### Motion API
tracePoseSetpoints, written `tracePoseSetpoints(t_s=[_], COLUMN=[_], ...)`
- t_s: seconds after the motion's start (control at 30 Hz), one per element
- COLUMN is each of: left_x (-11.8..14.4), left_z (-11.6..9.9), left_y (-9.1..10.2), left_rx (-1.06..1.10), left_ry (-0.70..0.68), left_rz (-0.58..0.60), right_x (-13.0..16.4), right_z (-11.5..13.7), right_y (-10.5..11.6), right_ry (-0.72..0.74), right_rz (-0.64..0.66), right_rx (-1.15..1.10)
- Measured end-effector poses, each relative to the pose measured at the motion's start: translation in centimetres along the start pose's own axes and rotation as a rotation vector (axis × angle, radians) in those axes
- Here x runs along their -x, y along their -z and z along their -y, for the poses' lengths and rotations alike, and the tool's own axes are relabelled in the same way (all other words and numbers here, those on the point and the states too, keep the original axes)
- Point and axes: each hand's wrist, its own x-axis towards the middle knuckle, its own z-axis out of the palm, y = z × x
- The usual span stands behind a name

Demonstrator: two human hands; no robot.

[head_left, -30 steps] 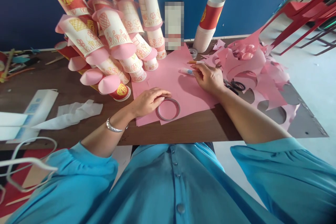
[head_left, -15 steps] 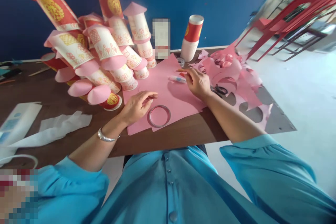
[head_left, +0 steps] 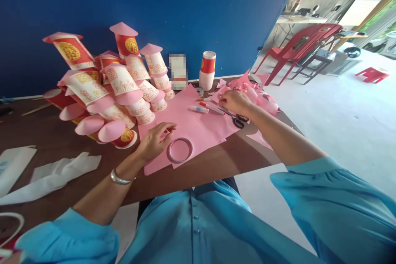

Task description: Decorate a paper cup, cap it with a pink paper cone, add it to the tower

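Note:
My left hand (head_left: 155, 139) rests on a sheet of pink paper (head_left: 188, 123), fingers loosely bent, just left of a thin metal ring (head_left: 180, 150) lying flat on that sheet. My right hand (head_left: 234, 101) reaches across the sheet to the heap of pink paper scraps (head_left: 258, 95) at the table's far right. Its fingers are curled at the scraps; whether they grip anything is unclear. Black-handled scissors (head_left: 236, 119) lie just under that wrist. A glue stick (head_left: 198, 109) and a red-capped pen (head_left: 213, 108) lie on the sheet between my hands.
A pile of decorated paper cups with pink cone tops (head_left: 114, 86) fills the table's left half. A stack of cups (head_left: 207, 71) and a tape roll (head_left: 199, 91) stand near the blue wall. White wrappers (head_left: 52, 175) lie at front left. Red plastic chairs (head_left: 301, 45) stand on the floor to the right.
The view has tilted up and pulled back. My right hand moved from the glue stick and pen to the pink scraps farther right. My left hand stays beside the ring.

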Motion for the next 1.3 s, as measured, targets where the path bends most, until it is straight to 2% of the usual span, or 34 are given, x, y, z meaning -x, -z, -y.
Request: tracePoseSetpoints(t_s=[0.13,0.23,0.33,0.47,0.57,0.6,0.7,0.77,0.87,1.0,1.1,1.17,1.3], left_x=[0.0,0.1,0.1,0.0,0.0,0.1,0.1,0.2,0.3,0.3,0.2,0.1,-0.3], left_z=[-0.1,-0.1,-0.2,-0.3,-0.4,-0.5,-0.5,-0.5,-0.4,-0.4,-0.4,-0.5,-0.7], left_y=[0.2,0.3,0.5,0.5,0.5,0.5,0.4,0.5,0.5,0.6,0.5,0.3,0.0], left_rx=[-0.008,-0.006,-0.004,-0.006,0.027,0.038,0.028,-0.013,-0.064,-0.083,-0.093,-0.103,-0.137], left_ry=[0.002,0.016,0.029,0.028,0.003,-0.006,-0.079,-0.153,-0.199,-0.128,-0.079,-0.066,-0.054], left_rz=[-0.030,-0.057,-0.078,-0.140,-0.213,-0.230,-0.241,-0.233,-0.243,-0.231,-0.202,-0.201,-0.208], right_x=[1.2,1.8,2.2,2.7,3.6,3.9,4.6,4.7,4.2,3.3,2.9,2.7,2.2], right_z=[1.4,2.1,2.1,2.6,4.2,5.0,7.4,8.7,9.7,10.5,11.6,12.3,12.9], right_y=[-2.3,-3.1,-2.7,-1.1,0.0,0.3,0.5,0.5,0.4,0.2,-0.6,-1.4,-2.7], right_ry=[-0.011,-0.028,-0.048,-0.051,0.076,0.163,0.367,0.417,0.357,0.237,0.183,0.112,-0.006], right_rz=[0.022,-0.003,-0.061,-0.158,-0.178,-0.170,-0.100,-0.039,0.051,0.210,0.271,0.255,0.130], right_rx=[0.032,0.026,-0.008,-0.087,-0.255,-0.398,-0.681,-0.761,-0.939,-1.425,-1.697,-1.782,-1.873])
